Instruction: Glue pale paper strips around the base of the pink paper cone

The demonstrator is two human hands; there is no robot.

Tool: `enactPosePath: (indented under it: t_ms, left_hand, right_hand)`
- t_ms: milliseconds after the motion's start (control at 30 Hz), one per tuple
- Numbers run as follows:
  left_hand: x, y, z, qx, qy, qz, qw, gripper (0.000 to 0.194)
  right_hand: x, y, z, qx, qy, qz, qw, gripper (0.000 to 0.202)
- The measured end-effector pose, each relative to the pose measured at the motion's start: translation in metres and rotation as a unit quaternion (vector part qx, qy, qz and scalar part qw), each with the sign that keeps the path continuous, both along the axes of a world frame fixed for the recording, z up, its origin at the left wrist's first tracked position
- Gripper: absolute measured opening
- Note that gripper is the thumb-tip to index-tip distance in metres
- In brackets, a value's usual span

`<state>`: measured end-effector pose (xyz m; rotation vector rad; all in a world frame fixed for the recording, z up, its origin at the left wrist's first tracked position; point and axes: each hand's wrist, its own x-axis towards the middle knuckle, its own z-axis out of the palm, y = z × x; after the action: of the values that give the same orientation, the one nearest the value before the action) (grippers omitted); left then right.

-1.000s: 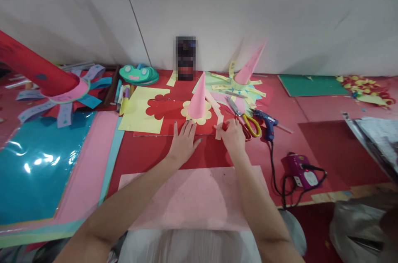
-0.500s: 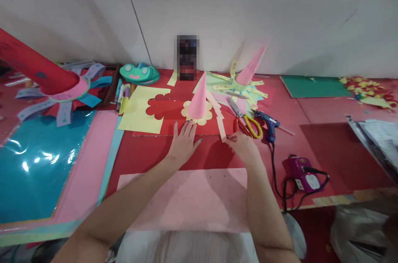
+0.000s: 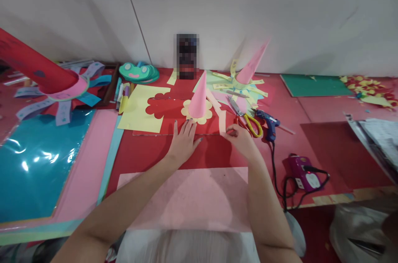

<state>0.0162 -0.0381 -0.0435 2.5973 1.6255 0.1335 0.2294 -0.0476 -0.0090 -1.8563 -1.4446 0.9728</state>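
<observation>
My left hand (image 3: 183, 142) lies flat with spread fingers on red card, its fingertips at the near edge of a cream scalloped flower (image 3: 203, 120). A pink paper cone (image 3: 198, 101) stands upright on that flower. In my right hand (image 3: 241, 138) the fingers pinch the near end of a pale pink paper strip (image 3: 222, 122), whose far part runs back beside the cone. Scissors with yellow and red handles (image 3: 253, 125) lie just beyond my right hand.
A blue glue gun (image 3: 271, 126) lies right of the scissors, near a purple power box (image 3: 306, 174) with black cables. Behind stands a second pink cone (image 3: 251, 66). At the left are a red tube (image 3: 37, 64), green frog cutouts (image 3: 139, 73) and a blue sheet (image 3: 40, 167).
My right hand has moved slightly away from me, and the strip's near end has lifted and turned with it. My left hand has stayed in place.
</observation>
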Motion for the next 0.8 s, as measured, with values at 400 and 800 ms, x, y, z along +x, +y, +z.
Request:
enactPosePath:
  t_ms: [400, 800]
  left_hand:
    - [0.000, 0.000, 0.004, -0.007, -0.020, 0.000, 1.000, 0.052]
    - [0.000, 0.001, 0.000, 0.008, -0.013, -0.002, 1.000, 0.052]
  right_hand:
    - [-0.016, 0.005, -0.020, -0.104, 0.156, 0.058, 0.980, 0.039]
    - [-0.014, 0.006, -0.017, -0.123, 0.146, 0.080, 0.978, 0.040]
